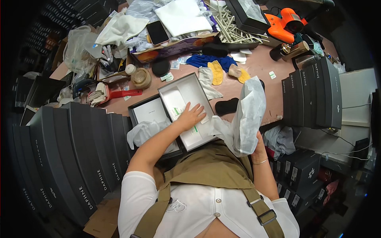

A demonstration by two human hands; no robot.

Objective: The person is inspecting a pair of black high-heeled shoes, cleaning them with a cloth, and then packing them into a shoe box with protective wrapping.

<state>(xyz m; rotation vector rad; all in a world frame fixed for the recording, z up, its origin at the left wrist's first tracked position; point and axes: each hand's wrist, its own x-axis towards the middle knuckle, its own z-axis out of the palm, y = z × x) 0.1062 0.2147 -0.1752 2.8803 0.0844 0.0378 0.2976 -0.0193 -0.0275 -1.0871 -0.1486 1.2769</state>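
Starting at the left edge, a row of dark grey lidded boxes (75,150) is stood on edge, leaning against each other beside the pink worktable (262,67). Next to them a red-handled tool (119,94) and a small round jar (141,77) are seen on the table. A dark box lid (149,111) with a white inner face is laid just beside an open grey box (186,111) with a white interior, the two touching along one side; crumpled white wrapping (145,133) is draped over the lid's near edge. The left hand (191,116) is pressed flat inside the open box, fingers spread, nothing gripped. A black oval pad (226,106) is left on the table just right of the box. A white dust bag (246,119) is held upright by the right hand (258,148), which is closed around its lower end, mostly hidden behind the fabric. Yellow and blue cloth pieces (216,69) are scattered further back. At the right, more dark boxes (313,93) are stood upright, and an orange heat gun (283,23) is seen at the far end.
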